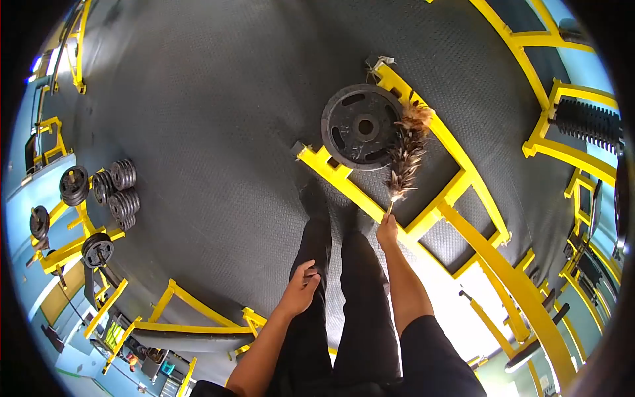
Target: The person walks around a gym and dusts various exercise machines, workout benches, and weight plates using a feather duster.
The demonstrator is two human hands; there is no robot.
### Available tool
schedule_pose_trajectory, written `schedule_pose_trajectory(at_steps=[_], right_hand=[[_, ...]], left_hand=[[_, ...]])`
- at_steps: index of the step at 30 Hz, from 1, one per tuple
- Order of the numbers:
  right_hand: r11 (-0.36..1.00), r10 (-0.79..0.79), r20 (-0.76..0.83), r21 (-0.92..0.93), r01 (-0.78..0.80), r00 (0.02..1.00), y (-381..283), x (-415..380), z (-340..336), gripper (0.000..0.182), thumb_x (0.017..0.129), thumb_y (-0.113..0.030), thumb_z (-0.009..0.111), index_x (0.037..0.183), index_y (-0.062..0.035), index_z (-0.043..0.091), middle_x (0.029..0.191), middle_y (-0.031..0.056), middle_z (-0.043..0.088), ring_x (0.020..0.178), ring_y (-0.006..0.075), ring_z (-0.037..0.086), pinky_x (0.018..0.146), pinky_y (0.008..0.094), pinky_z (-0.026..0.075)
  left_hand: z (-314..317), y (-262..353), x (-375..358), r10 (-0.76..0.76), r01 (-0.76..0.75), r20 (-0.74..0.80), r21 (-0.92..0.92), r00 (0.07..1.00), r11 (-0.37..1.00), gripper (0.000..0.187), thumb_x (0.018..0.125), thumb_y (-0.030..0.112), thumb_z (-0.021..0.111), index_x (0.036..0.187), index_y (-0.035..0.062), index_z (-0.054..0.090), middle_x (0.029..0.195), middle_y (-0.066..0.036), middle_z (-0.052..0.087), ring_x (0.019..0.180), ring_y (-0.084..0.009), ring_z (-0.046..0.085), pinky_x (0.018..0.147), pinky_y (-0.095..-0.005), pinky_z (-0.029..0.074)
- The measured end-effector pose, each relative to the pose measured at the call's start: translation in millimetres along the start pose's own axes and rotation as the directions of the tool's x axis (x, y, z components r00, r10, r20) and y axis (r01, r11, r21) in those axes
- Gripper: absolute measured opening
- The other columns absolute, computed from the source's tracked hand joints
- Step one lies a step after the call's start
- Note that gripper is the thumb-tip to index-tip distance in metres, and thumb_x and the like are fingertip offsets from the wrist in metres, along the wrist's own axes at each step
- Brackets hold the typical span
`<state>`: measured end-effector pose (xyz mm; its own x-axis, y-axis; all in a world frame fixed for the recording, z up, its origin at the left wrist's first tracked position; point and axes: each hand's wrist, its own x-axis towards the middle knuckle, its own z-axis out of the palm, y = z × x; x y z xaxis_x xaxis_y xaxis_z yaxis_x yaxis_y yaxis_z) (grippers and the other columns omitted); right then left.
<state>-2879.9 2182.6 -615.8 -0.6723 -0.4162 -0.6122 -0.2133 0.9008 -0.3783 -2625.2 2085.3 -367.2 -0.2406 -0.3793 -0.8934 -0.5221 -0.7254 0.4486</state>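
My right hand (pixel 387 231) is wrapped round the handle of a feather duster (pixel 405 155). The duster's brown and black feathers lie over the right edge of a round black weight plate (pixel 352 126). That plate rests across the arms of a yellow metal frame (pixel 456 149) low over the floor. My left hand (pixel 301 290) hangs in front of my left thigh with its fingers loosely bent and apart, and nothing shows in it.
Black textured rubber flooring (pixel 205 112) spreads ahead and to the left. Stacked weight plates (pixel 122 192) stand at the left by a yellow rack (pixel 66 255). A padded bench (pixel 192 339) is at lower left. A thick yellow beam (pixel 509 278) slants across the right.
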Motion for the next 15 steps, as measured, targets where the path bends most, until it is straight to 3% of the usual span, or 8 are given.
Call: schedule_pose_trajectory(at_steps=[1, 2, 6, 8, 10, 12, 14, 15], right_hand=[[0.996, -0.085, -0.073, -0.02, 0.084, 0.994, -1.6, -4.8, -5.5, 0.032, 0.103, -0.032, 0.037, 0.098, -0.0032, 0.05, 0.083, 0.0263, 0.059, 0.077, 0.0465, 0.059, 0.067, 0.0542, 0.044], [0.997, 0.047, 0.045, -0.058, -0.044, 0.998, -13.1, -11.0, -25.2, 0.028, 0.102, -0.026, 0.038, 0.109, -0.0016, 0.049, 0.096, 0.0306, 0.062, 0.092, 0.0529, 0.056, 0.079, 0.0579, 0.044], [0.984, 0.17, 0.088, -0.071, -0.164, 0.982, -38.0, -33.9, -64.1, 0.03, 0.102, -0.029, 0.039, 0.104, -0.0021, 0.052, 0.101, 0.0308, 0.06, 0.096, 0.0509, 0.056, 0.082, 0.0579, 0.043], [0.951, -0.047, 0.251, -0.286, 0.121, 0.967, -21.8, -38.1, -53.0, 0.033, 0.102, -0.032, 0.039, 0.103, -0.0023, 0.053, 0.101, 0.0304, 0.06, 0.097, 0.0494, 0.057, 0.085, 0.0575, 0.044], [0.897, -0.083, 0.37, -0.378, 0.231, 0.925, -62.3, -49.2, -74.1, 0.027, 0.101, -0.026, 0.038, 0.102, -0.0023, 0.052, 0.098, 0.0317, 0.062, 0.097, 0.0522, 0.058, 0.084, 0.0569, 0.046], [0.897, -0.056, 0.36, -0.391, 0.205, 0.931, -65.7, -51.4, -89.1, 0.025, 0.098, -0.02, 0.041, 0.11, -0.0024, 0.054, 0.103, 0.0298, 0.062, 0.1, 0.0483, 0.058, 0.087, 0.0541, 0.047], [0.906, -0.113, 0.196, -0.383, 0.182, 0.974, -47.6, -54.5, -92.8, 0.028, 0.097, -0.018, 0.04, 0.105, 0.0017, 0.058, 0.109, 0.0284, 0.061, 0.107, 0.044, 0.057, 0.093, 0.0512, 0.045], [0.85, -0.101, 0.272, -0.475, 0.225, 0.957, -68.8, -63.3, -111.1, 0.029, 0.096, -0.016, 0.04, 0.105, 0.0029, 0.059, 0.108, 0.0271, 0.062, 0.107, 0.043, 0.058, 0.093, 0.0497, 0.046]], left_hand=[[-5.2, 8.6, 3.4, -0.007, 0.007, 0.031, 0.016, 0.999, 1.0, 0.05, 0.097, 0.022, 0.057, 0.141, 0.0051, 0.038, 0.128, -0.02, 0.055, 0.115, -0.0291, 0.057, 0.099, -0.0383, 0.045], [-11.5, 12.2, 5.2, 0.002, -0.002, 0.037, 0.016, 0.999, 1.0, 0.05, 0.097, 0.022, 0.057, 0.141, 0.0051, 0.038, 0.128, -0.02, 0.055, 0.115, -0.0291, 0.057, 0.099, -0.0383, 0.045], [-45.6, 12.2, 1.2, 0.027, -0.027, 0.002, 0.029, 1.0, 0.999, 0.051, 0.097, 0.023, 0.057, 0.141, 0.0053, 0.038, 0.127, -0.02, 0.055, 0.112, -0.028, 0.058, 0.097, -0.038, 0.046], [-62.8, 15.8, -2.0, 0.044, -0.044, -0.039, 0.018, 0.998, 0.999, 0.051, 0.097, 0.023, 0.057, 0.141, 0.0055, 0.039, 0.126, -0.02, 0.056, 0.111, -0.0276, 0.059, 0.097, -0.0378, 0.046], [-79.1, 19.3, -8.8, 0.015, -0.013, -0.073, 0.021, 0.997, 1.0, 0.051, 0.096, 0.023, 0.057, 0.141, 0.0056, 0.039, 0.123, -0.019, 0.058, 0.106, -0.0262, 0.061, 0.094, -0.0377, 0.048], [-89.6, 16.4, -20.3, 0.063, -0.062, -0.118, 0.007, 0.991, 0.998, 0.051, 0.096, 0.023, 0.058, 0.14, 0.0056, 0.039, 0.122, -0.019, 0.059, 0.105, -0.026, 0.062, 0.092, -0.0379, 0.049], [-103.0, 16.0, -41.0, 0.113, -0.116, -0.189, -0.002, 0.975, 0.993, 0.052, 0.095, 0.024, 0.059, 0.14, 0.0056, 0.04, 0.121, -0.019, 0.06, 0.104, -0.0259, 0.062, 0.09, -0.0382, 0.05], [-107.0, 15.4, -54.6, 0.149, -0.151, -0.201, 0.008, 0.968, 0.989, 0.052, 0.095, 0.024, 0.059, 0.14, 0.0055, 0.04, 0.121, -0.019, 0.06, 0.105, -0.0262, 0.062, 0.09, -0.0383, 0.05]])
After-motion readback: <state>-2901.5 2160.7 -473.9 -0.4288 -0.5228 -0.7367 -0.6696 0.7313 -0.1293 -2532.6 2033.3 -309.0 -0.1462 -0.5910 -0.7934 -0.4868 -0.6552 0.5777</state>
